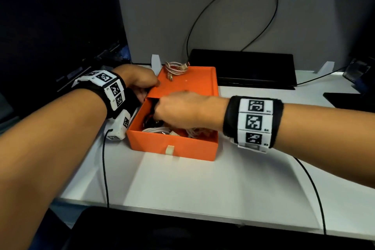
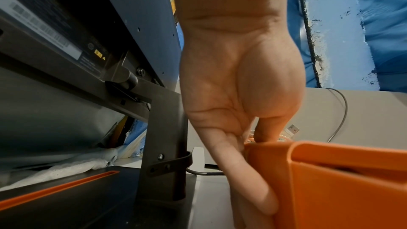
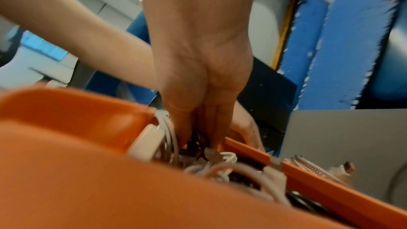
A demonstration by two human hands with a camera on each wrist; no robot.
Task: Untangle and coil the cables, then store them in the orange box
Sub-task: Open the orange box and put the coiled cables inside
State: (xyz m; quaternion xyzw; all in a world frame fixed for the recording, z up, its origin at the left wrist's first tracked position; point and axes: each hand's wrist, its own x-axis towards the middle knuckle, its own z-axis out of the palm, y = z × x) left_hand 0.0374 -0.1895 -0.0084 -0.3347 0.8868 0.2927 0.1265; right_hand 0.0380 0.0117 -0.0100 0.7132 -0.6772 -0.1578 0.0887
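The orange box [image 1: 172,145] stands on the white table with its orange lid [image 1: 188,85] covering the far half. My left hand [image 1: 140,79] grips the lid's left edge, thumb on top [image 2: 266,128] and fingers [image 2: 249,171] along the side of the orange box [image 2: 341,189]. My right hand [image 1: 182,109] reaches into the open near half, fingers [image 3: 204,128] pinching a black cable [image 3: 193,144] among white cables [image 3: 220,168]. More white cables [image 1: 156,130] fill the box. A coiled pink braided cable [image 1: 175,68] lies on the lid's far end.
A flat black slab [image 1: 243,67] lies just behind the box, before a grey partition [image 1: 304,26] with a black lead [image 1: 203,16] looping up it. A dark monitor [image 2: 66,41] stands at left. Thin black wrist wires [image 1: 104,168] cross the table's near half.
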